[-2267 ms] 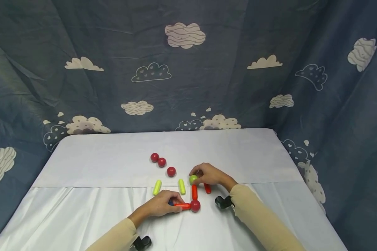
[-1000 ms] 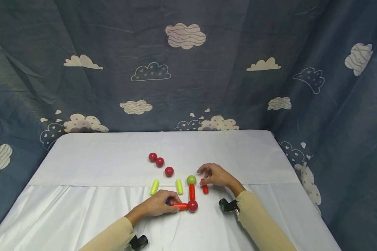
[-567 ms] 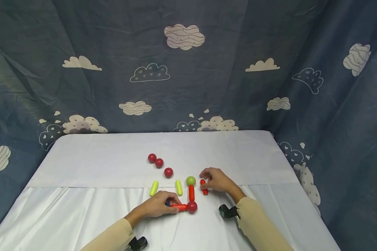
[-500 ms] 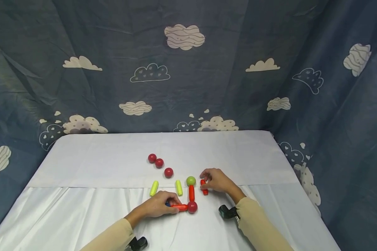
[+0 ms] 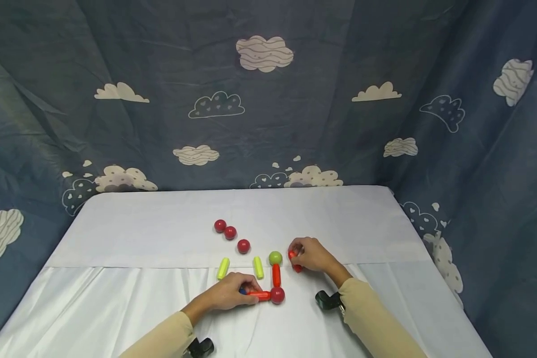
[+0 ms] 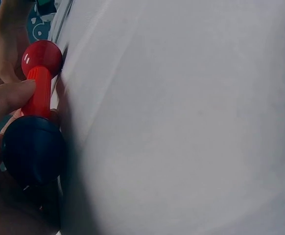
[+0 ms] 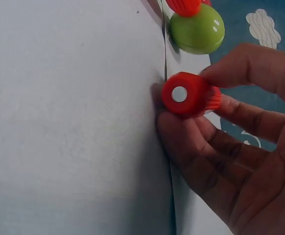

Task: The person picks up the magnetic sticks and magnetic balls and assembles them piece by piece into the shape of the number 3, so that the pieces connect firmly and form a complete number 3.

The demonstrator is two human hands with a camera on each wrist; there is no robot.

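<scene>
Pinching loose red stick [image 7: 194, 93] in right fingers [image 7: 243, 63], near green ball [image 7: 199, 33]; in left fingers [image 6: 8, 100], pinching joined stick [image 6: 42, 93] between blue ball [image 6: 34, 151] and red ball [image 6: 42, 57].

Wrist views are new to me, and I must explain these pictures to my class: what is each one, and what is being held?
There is no robot, just a person's two bare hands. The wide picture comes from a camera worn on the head, looking forward and down. The two close ones come from cameras on the wrists, so each shows its own hand's work.

The left hand holds a red rod with a blue ball at one end and a red ball at the other. A second red rod runs from that red ball to a green ball. The right hand grips a separate red rod.

Also on the white table lie two yellow rods and three more red balls.
</scene>
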